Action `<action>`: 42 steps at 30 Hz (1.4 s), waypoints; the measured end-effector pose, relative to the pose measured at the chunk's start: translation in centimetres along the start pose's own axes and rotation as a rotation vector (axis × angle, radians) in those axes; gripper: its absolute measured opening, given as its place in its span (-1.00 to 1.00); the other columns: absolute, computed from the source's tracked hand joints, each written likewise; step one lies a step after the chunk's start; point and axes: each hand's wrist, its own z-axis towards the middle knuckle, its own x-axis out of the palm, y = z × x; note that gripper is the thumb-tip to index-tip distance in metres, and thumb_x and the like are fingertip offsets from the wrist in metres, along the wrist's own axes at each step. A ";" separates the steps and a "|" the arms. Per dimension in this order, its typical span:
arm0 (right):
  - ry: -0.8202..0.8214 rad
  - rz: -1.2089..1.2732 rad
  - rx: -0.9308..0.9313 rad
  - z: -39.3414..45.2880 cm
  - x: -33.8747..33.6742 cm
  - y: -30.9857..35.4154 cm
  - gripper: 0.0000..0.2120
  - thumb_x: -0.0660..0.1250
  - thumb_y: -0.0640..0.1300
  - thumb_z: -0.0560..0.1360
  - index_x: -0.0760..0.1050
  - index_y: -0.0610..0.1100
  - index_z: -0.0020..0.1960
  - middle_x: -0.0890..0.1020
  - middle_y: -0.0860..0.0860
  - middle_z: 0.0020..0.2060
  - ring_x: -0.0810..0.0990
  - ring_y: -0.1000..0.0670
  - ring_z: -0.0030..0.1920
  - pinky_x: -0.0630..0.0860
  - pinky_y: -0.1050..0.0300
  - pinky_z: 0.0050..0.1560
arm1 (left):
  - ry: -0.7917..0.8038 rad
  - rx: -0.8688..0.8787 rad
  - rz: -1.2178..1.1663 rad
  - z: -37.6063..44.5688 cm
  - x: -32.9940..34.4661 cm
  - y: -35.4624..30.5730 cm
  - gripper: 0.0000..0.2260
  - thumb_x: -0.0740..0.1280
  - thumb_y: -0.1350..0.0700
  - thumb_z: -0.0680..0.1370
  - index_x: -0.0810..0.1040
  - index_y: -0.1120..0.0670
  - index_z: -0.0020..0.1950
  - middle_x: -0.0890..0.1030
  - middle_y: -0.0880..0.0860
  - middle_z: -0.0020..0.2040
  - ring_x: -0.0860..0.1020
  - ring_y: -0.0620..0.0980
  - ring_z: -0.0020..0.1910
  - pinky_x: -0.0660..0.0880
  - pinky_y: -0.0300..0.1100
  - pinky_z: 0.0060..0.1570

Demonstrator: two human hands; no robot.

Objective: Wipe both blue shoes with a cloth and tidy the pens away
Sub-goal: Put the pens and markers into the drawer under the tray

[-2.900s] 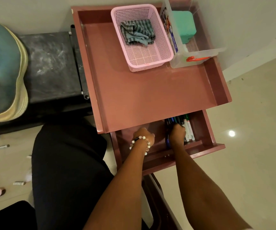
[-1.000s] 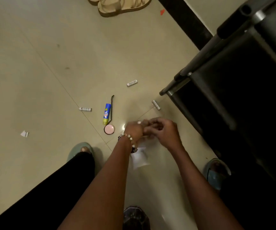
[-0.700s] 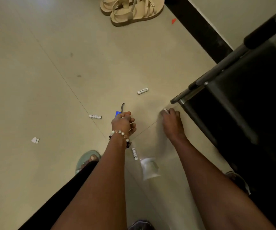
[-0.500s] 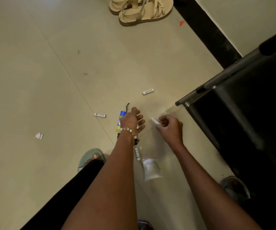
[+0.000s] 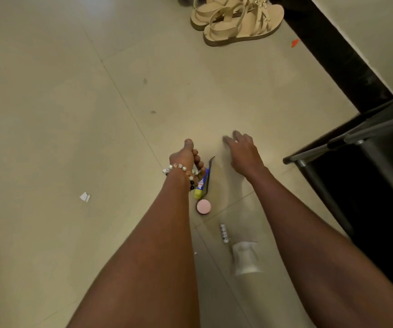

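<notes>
Pens: one small white marker-like stick (image 5: 224, 233) lies on the floor (image 5: 72, 102) between the two forearms, near the pink disc (image 5: 203, 206); what the hands already carry cannot be read.
Left hand: the left hand (image 5: 186, 157), a bead bracelet (image 5: 181, 168) at its wrist, is curled with the thumb up — it looks to be closed round something small, though the contents are hidden. It sits just beside a blue and yellow tube (image 5: 201, 184) and a thin dark bent strip (image 5: 208, 176).
Right hand: the right hand (image 5: 241, 151) is spread, fingers (image 5: 235, 136) reaching forward low over the floor; their tips are blurred, so contact cannot be told.
Step in hand: probably gathering loose sticks from the floor.
How to do it well: pinch each stick by its middle so it does not roll, pass it to the curled hand — then sweep back for the one between the arms.
Risk: overfilling the closed hand may spill pieces.
Nearby: tan sandals (image 5: 235, 20) stand well apart at the top; a black frame (image 5: 356, 143) is at the right.
</notes>
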 end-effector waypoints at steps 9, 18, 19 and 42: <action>-0.168 0.610 0.452 -3.9 -0.1 1.8 -0.79 0.38 -0.36 0.40 0.61 -0.18 0.00 0.65 -0.07 -0.14 0.59 -0.08 -0.04 0.49 0.17 -0.11 | 0.046 -0.009 0.010 0.0 -1.2 1.2 -0.63 0.12 -0.04 0.66 0.51 0.16 -0.19 0.45 0.02 -0.43 0.38 -0.03 -0.51 0.34 -0.31 -0.50; -0.125 1.024 0.337 -12.6 -6.3 8.8 -0.88 0.53 -0.23 0.32 0.59 -0.14 -0.21 0.65 0.04 -0.33 0.62 0.14 -0.29 0.54 0.34 -0.24 | 0.037 -0.139 0.241 -3.5 -2.6 3.9 -0.52 0.29 -0.24 0.47 0.59 0.17 0.05 0.67 0.16 -0.04 0.66 0.16 -0.11 0.61 0.07 -0.14; -0.162 0.994 0.321 -13.2 -6.6 9.1 -0.90 0.51 -0.21 0.35 0.59 -0.13 -0.24 0.64 0.05 -0.35 0.61 0.16 -0.32 0.51 0.38 -0.26 | 0.076 -0.172 0.194 -4.8 -2.6 3.6 -0.56 0.24 -0.22 0.55 0.58 0.17 -0.03 0.66 0.15 -0.11 0.65 0.12 -0.20 0.61 -0.01 -0.25; -0.067 1.290 0.370 -10.0 -5.1 16.1 -0.77 0.53 -0.28 0.32 0.59 -0.16 -0.06 0.66 -0.05 -0.21 0.63 0.07 -0.18 0.60 0.22 -0.11 | 0.166 -0.078 0.161 -2.2 -11.6 -3.9 -0.59 0.20 -0.22 0.58 0.49 0.14 -0.06 0.56 0.07 -0.32 0.55 0.02 -0.35 0.55 -0.07 -0.21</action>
